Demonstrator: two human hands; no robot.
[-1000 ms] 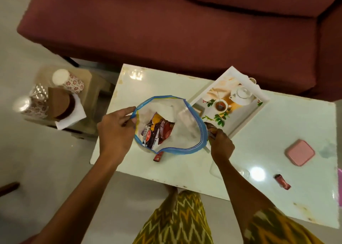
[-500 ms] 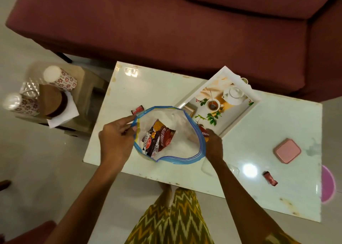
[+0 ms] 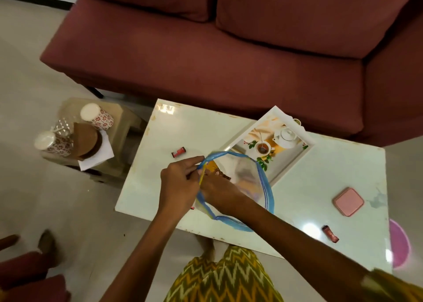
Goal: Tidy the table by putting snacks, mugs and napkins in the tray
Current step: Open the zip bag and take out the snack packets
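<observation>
zip bag [image 3: 251, 180] looking clear and floppy, blue rim gaping wide, hanging over table [image 3: 183, 130] just in front of white tray [image 3: 294, 163]. left hand [image 3: 178, 185] pinching rim. right hand [image 3: 219, 193] sitting inside bag, fingers touching orange-brown snack packet [image 3: 215, 171]. actually gripping it? can't tell tbh

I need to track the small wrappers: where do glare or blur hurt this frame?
Head view: bright glare sits on the table beside the dark wrapper, more at its far left corner; the zip bag and lower-right sleeve are motion-blurred; the red wrapper is clear.
</observation>
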